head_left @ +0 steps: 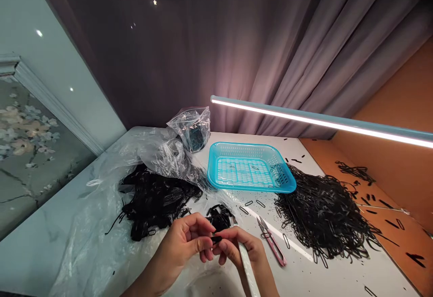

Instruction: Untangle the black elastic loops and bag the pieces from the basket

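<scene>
Low in the middle of the view, my left hand (184,240) and my right hand (237,245) meet fingertip to fingertip, both pinched on one small black elastic band (216,239). A white strip (248,272) also runs down out of my right hand. Just beyond the fingers lies a small heap of black bands (220,215). A big tangle of black bands (154,200) rests on clear plastic sheeting (101,225) to the left. Another large pile of black bands (324,211) spreads out on the right.
A turquoise plastic basket (248,170) stands at the back centre, nearly bare inside. Pink thread snips (272,240) lie right of my hands. A knotted clear bag (192,127) sits behind. A lit lamp bar (321,121) crosses above. Loose bands dot the orange surface (389,206).
</scene>
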`<state>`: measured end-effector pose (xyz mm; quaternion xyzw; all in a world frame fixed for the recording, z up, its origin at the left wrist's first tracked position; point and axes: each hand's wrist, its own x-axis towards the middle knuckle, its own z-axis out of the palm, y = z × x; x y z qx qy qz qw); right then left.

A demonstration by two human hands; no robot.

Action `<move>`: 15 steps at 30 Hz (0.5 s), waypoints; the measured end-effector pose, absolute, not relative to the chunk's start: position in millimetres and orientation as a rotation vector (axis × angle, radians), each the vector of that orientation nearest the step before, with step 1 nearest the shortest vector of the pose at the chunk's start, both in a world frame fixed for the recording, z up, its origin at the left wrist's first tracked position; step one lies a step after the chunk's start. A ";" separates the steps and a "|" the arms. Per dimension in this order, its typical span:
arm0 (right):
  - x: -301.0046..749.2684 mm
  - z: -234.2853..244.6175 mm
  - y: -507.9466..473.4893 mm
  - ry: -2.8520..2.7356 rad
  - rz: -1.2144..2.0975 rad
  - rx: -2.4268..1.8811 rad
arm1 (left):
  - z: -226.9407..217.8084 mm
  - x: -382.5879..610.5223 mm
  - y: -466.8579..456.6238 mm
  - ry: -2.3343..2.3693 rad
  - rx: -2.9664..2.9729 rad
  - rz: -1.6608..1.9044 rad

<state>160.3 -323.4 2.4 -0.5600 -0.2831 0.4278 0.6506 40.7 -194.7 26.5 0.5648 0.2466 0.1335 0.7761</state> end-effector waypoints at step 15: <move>164.8 -12.3 -326.3 -0.526 0.898 -1.217 | 26.1 37.2 -193.0 0.630 1.348 0.254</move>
